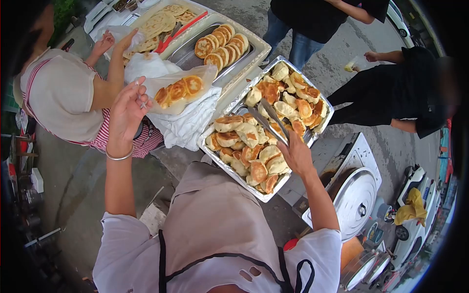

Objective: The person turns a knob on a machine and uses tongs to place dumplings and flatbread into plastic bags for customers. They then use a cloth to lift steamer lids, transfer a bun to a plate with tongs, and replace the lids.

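My left hand (128, 112) is raised with its fingers closed on the end of a clear plastic bag (207, 78), which holds several browned flat buns (178, 91). My right hand (295, 152) grips metal tongs (269, 116) over a foil-lined tray (209, 149). The tong tips point away from me, above the tray's middle. Golden-brown pan-fried buns (250, 135) are heaped in the near half of the tray, and more fill the far half. Between the heaps a bit of foil shows near the tongs.
A white cloth (183, 124) lies beneath the bag. Behind it, a foam box (261, 41) holds a metal tray of round cakes (222, 43) and flatbreads (159, 24). A co-worker (63, 93) stands at left; people stand opposite. A large lidded pan (355, 202) is at right.
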`<state>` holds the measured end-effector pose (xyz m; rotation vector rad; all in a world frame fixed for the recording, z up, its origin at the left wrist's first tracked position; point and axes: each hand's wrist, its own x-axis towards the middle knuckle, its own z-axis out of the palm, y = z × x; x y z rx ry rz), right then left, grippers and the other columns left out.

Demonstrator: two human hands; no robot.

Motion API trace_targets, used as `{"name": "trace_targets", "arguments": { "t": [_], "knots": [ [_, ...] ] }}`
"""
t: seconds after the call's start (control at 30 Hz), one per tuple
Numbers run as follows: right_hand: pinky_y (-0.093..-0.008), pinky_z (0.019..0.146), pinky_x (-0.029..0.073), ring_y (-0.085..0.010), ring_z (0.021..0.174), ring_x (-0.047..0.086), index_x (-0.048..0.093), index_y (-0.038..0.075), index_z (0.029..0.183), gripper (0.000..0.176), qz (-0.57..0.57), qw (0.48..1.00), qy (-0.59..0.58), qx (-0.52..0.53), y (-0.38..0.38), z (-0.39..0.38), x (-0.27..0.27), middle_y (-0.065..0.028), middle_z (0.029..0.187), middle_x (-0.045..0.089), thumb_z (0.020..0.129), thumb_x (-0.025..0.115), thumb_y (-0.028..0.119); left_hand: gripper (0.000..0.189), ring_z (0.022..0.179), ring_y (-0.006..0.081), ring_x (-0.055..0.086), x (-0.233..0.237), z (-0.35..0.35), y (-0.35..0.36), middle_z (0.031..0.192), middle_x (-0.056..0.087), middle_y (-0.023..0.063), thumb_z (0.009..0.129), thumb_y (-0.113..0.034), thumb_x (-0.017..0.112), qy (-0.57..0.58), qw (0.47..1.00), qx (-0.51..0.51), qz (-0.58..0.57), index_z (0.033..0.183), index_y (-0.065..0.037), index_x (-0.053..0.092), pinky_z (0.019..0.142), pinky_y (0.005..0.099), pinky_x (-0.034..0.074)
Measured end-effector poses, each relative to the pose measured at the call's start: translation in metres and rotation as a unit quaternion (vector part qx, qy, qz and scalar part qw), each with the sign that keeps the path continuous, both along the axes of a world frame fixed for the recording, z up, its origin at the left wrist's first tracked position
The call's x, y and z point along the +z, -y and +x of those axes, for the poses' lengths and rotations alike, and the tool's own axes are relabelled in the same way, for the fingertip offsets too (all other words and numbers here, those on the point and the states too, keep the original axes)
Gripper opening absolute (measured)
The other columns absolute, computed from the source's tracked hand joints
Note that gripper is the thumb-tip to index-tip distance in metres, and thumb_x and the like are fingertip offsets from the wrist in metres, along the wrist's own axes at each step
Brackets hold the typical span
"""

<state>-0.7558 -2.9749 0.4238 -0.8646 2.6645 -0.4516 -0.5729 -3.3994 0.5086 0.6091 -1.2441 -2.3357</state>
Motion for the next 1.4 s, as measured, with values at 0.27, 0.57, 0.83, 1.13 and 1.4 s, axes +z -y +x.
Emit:
{"name": "trace_targets", "arguments": {
  "t": [0.27, 0.57, 0.83, 1.13, 1.4],
  "knots": [
    [-0.0471, 0.072, 0.054, -0.0382, 0.088, 0.066, 0.043, -0.001, 0.126, 0.054, 0.130, 0.991, 0.034, 0.008, -0.032, 0.052, -0.024, -0.0215, 0.103, 0.060, 0.092, 0.060, 0.037, 0.039, 0.078, 0.0090, 0.053, -0.009, 0.006, -0.005, 0.090, 0.053, 0.0003, 0.096, -0.015, 0.054, 0.003, 1.000, -0.008, 0.003, 0.130, 0.005, 0.050, 0.075, 0.0296, 0.049],
    [-0.0482, 0.077, 0.051, -0.0373, 0.091, 0.066, 0.060, 0.003, 0.096, 0.049, 0.150, 0.978, 0.091, 0.109, 0.001, -0.019, -0.044, -0.0223, 0.094, 0.067, 0.090, 0.057, 0.051, 0.038, 0.077, 0.0087, 0.052, -0.004, 0.003, -0.010, 0.089, 0.053, 0.0001, 0.095, -0.013, 0.054, 0.003, 1.000, -0.013, 0.005, 0.128, 0.005, 0.051, 0.073, 0.0289, 0.048],
    [-0.0459, 0.077, 0.051, -0.0348, 0.091, 0.065, 0.066, 0.008, 0.102, 0.041, 0.130, 0.978, 0.104, 0.124, -0.005, -0.011, -0.069, -0.0167, 0.095, 0.067, 0.090, 0.059, 0.047, 0.039, 0.077, 0.0088, 0.051, -0.010, 0.009, -0.007, 0.089, 0.051, -0.0003, 0.096, -0.014, 0.053, 0.009, 1.000, -0.017, 0.011, 0.131, 0.004, 0.050, 0.074, 0.0294, 0.048],
    [-0.0351, 0.058, 0.045, -0.0197, 0.064, 0.057, 0.066, 0.006, 0.108, 0.034, -0.086, 0.989, 0.093, 0.074, 0.026, -0.018, 0.023, -0.0060, 0.074, 0.062, 0.085, 0.071, 0.031, 0.042, 0.073, 0.0082, 0.047, -0.013, 0.015, -0.010, 0.085, 0.049, -0.0007, 0.095, -0.010, 0.052, 0.007, 0.998, -0.020, 0.065, 0.135, 0.000, 0.047, 0.069, 0.0273, 0.046],
    [-0.0365, 0.060, 0.053, -0.0247, 0.075, 0.064, 0.058, 0.007, 0.106, 0.034, -0.080, 0.900, -0.299, 0.308, 0.218, -0.012, 0.059, -0.0073, 0.082, 0.058, 0.079, 0.072, 0.023, 0.045, 0.075, 0.0081, 0.045, -0.003, 0.008, -0.006, 0.083, 0.045, -0.0023, 0.094, -0.010, 0.052, 0.001, 0.997, -0.040, 0.071, 0.137, -0.001, 0.046, 0.069, 0.0263, 0.044]
  ]
}}
